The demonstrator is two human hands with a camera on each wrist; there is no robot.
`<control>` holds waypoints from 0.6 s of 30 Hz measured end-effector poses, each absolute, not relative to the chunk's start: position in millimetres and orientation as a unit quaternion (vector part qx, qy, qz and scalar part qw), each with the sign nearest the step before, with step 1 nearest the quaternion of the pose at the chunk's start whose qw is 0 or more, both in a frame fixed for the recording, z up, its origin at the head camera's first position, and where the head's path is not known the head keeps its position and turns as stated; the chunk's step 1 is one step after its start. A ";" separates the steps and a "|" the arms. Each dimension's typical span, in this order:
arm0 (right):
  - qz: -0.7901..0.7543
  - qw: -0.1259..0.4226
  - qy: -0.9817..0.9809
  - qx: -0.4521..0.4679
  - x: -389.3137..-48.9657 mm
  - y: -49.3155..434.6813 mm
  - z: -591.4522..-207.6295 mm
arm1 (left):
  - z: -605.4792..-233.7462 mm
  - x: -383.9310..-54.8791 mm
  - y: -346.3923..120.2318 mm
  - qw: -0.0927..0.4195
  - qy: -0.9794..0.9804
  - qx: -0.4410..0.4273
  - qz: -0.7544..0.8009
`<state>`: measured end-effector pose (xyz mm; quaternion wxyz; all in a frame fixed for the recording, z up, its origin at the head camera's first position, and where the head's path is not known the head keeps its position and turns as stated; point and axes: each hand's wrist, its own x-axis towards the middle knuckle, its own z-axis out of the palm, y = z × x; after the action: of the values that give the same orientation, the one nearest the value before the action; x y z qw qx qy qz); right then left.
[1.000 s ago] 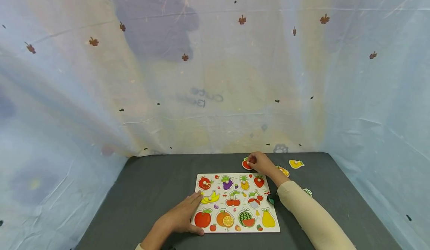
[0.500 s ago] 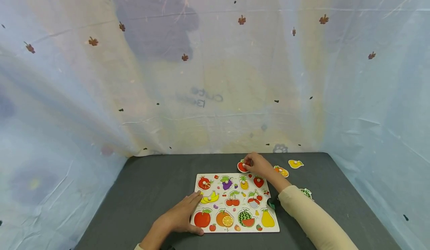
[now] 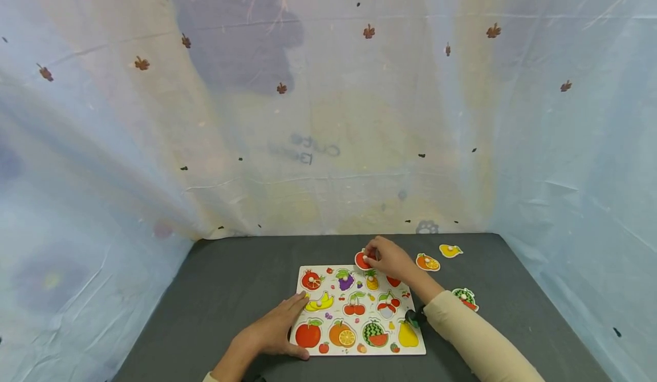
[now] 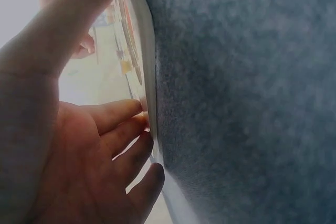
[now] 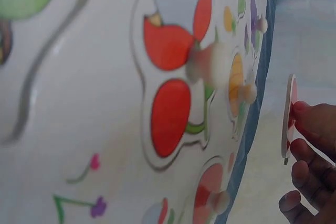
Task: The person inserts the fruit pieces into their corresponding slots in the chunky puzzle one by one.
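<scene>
My left hand [image 3: 277, 328] lies along the left side of a white fruit puzzle board [image 3: 419, 349], fingers extended on its edge and thumb by the near left corner. In the left wrist view, the fingertips [image 4: 142, 137] touch the board's rim. Above the board's far edge, my right hand [image 3: 394, 259] pinches a red apple puzzle piece [image 3: 360, 260]. The right wrist view shows this piece edge-on, held apart from the board, between thumb and finger. Knobbed pieces, such as the grapes [image 3: 345, 280], sit in the board's upper rows.
Loose on the dark table [image 3: 231, 279] lie an orange piece [image 3: 428, 263], a pear piece [image 3: 451, 251] and a watermelon piece [image 3: 465, 297], right of the board. The right sleeve [image 3: 477, 336] passes close to the watermelon piece. A patterned curtain [image 3: 328, 114] hangs behind the table.
My right hand has moved left and slightly nearer with the apple piece, from the far table to the board's far edge. The orange and watermelon pieces have come into fuller view. The left hand stays put.
</scene>
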<state>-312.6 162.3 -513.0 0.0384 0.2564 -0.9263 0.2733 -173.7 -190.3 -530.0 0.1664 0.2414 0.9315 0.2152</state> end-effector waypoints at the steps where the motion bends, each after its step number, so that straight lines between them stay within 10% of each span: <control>1: 0.268 0.042 -0.927 0.260 -311.5 161.3 -512.7 | -529.9 -173.9 -190.5 0.168 0.931 0.241 0.217; 18: 0.254 0.039 -0.921 0.292 -280.2 138.7 -502.4 | -529.8 -174.4 -197.8 0.163 0.918 0.260 0.252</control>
<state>-280.2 138.7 -502.4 0.0386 0.2918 -0.9212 0.2545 -174.4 -197.8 -529.8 0.1630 0.2596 0.9179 0.2519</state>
